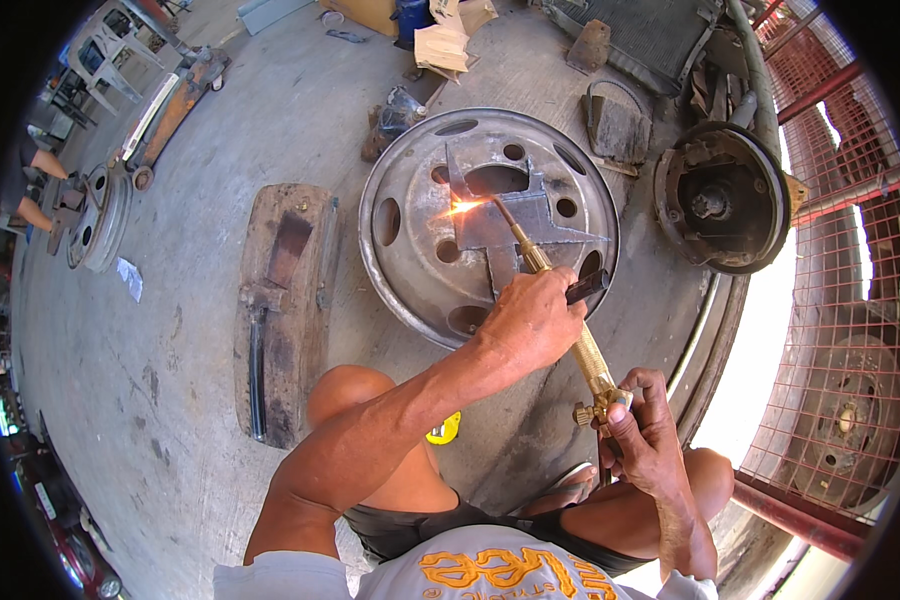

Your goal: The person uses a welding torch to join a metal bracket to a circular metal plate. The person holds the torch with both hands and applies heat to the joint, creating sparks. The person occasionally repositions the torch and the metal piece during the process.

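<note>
A brass cutting torch slants across in front of me, and its tip meets a bright orange glow on a jagged steel plate. That plate lies on a large grey wheel rim on the floor. My left hand is closed around the torch's middle, with a short dark cylinder sticking out beside the fist; whether the hand also grips it, I cannot tell. At the torch's rear, my right hand is closed on the valve end, thumb beside the brass knobs.
Left of the rim, a hammer lies on a rusty curved metal piece. A brake drum assembly sits to the right, near red wire mesh. A yellow tape measure rests by my knee. Another person's arms show far left.
</note>
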`<state>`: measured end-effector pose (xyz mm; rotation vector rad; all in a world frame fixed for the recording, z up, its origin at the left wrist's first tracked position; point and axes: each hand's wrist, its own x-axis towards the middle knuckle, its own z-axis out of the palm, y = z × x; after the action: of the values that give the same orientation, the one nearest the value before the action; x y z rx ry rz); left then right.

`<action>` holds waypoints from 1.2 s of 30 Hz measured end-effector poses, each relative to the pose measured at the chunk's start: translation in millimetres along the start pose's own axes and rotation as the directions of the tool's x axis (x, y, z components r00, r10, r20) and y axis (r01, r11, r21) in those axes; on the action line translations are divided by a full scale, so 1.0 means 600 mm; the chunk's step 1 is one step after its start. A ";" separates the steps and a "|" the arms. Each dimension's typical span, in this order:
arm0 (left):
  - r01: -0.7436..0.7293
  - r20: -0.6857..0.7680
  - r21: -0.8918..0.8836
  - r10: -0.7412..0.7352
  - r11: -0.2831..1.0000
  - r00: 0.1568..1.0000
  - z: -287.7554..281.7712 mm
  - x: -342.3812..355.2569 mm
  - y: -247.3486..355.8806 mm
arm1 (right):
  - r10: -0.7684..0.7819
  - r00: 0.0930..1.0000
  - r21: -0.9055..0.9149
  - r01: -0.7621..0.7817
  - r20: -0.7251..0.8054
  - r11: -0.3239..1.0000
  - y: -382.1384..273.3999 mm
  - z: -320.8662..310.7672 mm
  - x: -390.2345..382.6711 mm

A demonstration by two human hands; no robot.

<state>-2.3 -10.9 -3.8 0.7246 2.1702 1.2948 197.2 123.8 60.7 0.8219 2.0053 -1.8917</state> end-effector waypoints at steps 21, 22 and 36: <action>0.075 0.046 0.025 -0.076 0.997 0.996 -0.014 -0.006 0.012 | 0.009 1.000 -0.035 -0.008 0.030 0.999 -0.006 -0.003 -0.001; 0.084 0.050 0.022 -0.085 0.996 0.995 -0.014 -0.006 0.013 | 0.009 1.000 -0.037 -0.008 0.030 0.999 -0.006 -0.002 -0.001; 0.081 0.050 -0.003 -0.081 0.997 0.996 -0.012 -0.004 0.006 | 0.014 1.000 -0.011 -0.014 0.019 1.000 -0.001 0.000 0.001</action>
<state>-4.7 -15.6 3.0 0.6531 2.1335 1.2284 196.2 123.9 61.0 0.8103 1.9918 -1.8726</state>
